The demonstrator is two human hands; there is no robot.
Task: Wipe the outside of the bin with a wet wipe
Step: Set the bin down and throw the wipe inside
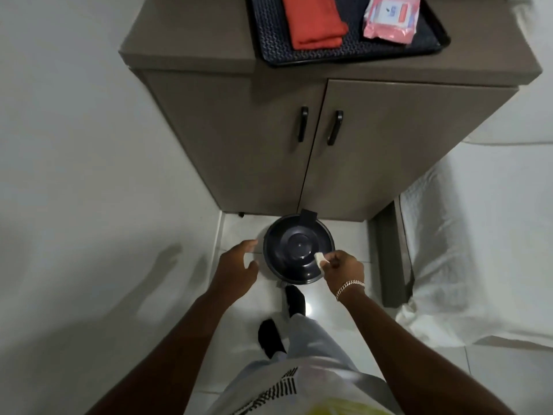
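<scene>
A round black pedal bin (291, 250) with its lid down stands on the white floor in front of a cabinet. My right hand (344, 266) pinches a small folded white wet wipe (319, 258) against the right edge of the bin's lid. My left hand (238, 260) hovers just left of the bin with fingers spread, holding nothing and apart from the bin's side. The bin's body below the lid is mostly hidden from this overhead angle.
A taupe two-door cabinet (329, 145) stands right behind the bin. On it lies a dark tray (434, 44) with a folded red cloth (312, 20) and a pink wet-wipe pack (390, 18). A white bed (478, 235) flanks the right, a white wall the left. My feet stand just behind the bin.
</scene>
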